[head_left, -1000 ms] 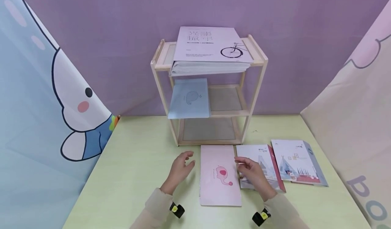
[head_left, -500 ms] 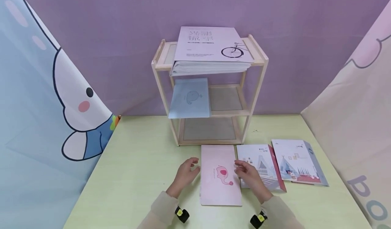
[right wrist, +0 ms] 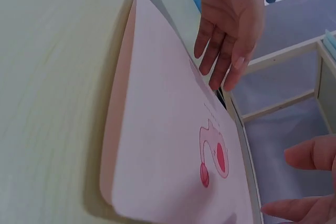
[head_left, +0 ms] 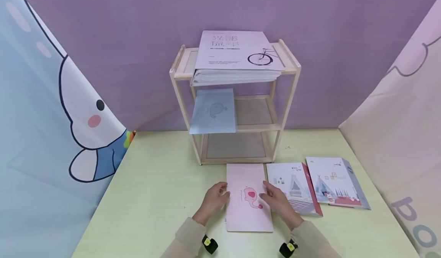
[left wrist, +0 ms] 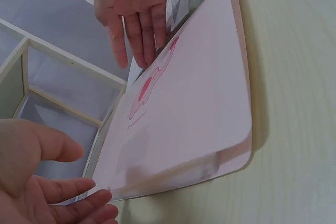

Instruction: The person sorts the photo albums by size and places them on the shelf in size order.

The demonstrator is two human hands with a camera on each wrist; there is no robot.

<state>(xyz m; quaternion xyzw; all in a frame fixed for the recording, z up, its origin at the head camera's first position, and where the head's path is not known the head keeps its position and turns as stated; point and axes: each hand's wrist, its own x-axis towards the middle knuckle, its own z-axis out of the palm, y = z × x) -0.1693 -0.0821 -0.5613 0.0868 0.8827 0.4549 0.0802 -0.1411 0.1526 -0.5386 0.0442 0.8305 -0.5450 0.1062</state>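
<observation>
A pink notebook (head_left: 242, 217) with an elephant drawing lies flat on the table, in front of the wooden shelf. At its left edge is my left hand (head_left: 213, 201), fingers relaxed and spread from the thumb. My right hand (head_left: 280, 204) is at the opposite edge, its thumb over the cover's side in the head view. In the left wrist view, fingertips of the left hand (left wrist: 31, 177) lie close by the page edge of the notebook (left wrist: 184, 114); I cannot tell whether they touch. The right wrist view shows the right hand (right wrist: 310, 187) with thumb and fingers apart.
Right of the pink notebook lie two illustrated notebooks, one with a red edge (head_left: 293, 189) and one with a grey edge (head_left: 332, 181). The three-tier shelf (head_left: 237, 160) bears a thick bicycle-cover book (head_left: 237, 55) on top and a blue notebook (head_left: 213, 112) below.
My left hand has moved right to the pink notebook's left edge. The right hand has moved slightly left and down over its right edge. The notebooks and shelf have stayed put.
</observation>
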